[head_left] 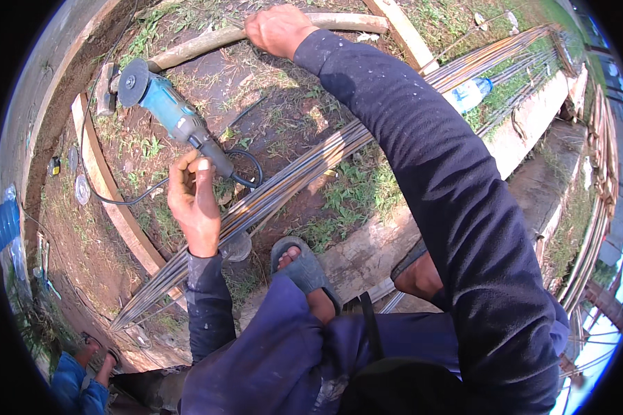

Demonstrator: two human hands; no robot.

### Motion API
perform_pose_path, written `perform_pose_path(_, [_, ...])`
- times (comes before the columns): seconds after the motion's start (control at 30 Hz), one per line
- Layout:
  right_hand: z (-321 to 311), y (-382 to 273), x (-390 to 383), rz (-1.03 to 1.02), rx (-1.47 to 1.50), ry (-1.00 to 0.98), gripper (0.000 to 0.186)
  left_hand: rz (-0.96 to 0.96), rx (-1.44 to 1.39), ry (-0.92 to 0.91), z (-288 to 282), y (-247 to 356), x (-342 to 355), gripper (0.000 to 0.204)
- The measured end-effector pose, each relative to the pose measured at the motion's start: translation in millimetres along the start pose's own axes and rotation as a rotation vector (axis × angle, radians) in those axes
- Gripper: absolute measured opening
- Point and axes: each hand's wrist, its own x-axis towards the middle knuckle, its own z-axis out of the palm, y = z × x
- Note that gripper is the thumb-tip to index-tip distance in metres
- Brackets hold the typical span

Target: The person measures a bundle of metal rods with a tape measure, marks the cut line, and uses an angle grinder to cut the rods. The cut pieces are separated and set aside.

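My left hand (194,200) is curled with thumb and fingers together beside the handle of a teal angle grinder (166,104); what it holds, if anything, is unclear. Below it runs a long bundle of steel rods (325,157), partly rusty, crossing diagonally under my right arm. My right hand (275,31) reaches to the top, closed on something hidden at a curved wooden pole (197,48). The grinder lies on dirt and grass with its disc up and a black cable looping from it. A hammer (106,93) rests left of the disc.
Timber boards lie left (114,200) and top (405,38). A plastic bottle (468,95) lies on the rods. Loose discs (82,189) and a tape measure (54,166) are at left. My sandaled feet stand near a concrete edge (360,256). Another person's feet (97,363) show lower left.
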Motion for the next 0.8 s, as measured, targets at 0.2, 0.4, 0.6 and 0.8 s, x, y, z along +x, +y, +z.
perform_pose_path(0.2, [45, 18, -4, -0.208, 0.044, 0.326, 0.018, 0.248, 0.886, -0.499, 96, 21, -44, 0.065])
perform_pose_path(0.4, [54, 35, -5, -0.182, 0.141, 0.253, 0.023, 0.207, 0.904, -0.556, 107, 7, -40, 0.041])
perform_pose_path(0.6, [27, 10, -35, -0.124, 0.237, -0.123, 0.031, 0.244, 0.848, -0.521, 107, 5, -39, 0.037])
perform_pose_path(0.8, [-10, 42, -56, -0.060, 0.168, 0.059, 0.037, 0.305, 0.871, -0.473, 107, 1, -30, 0.032])
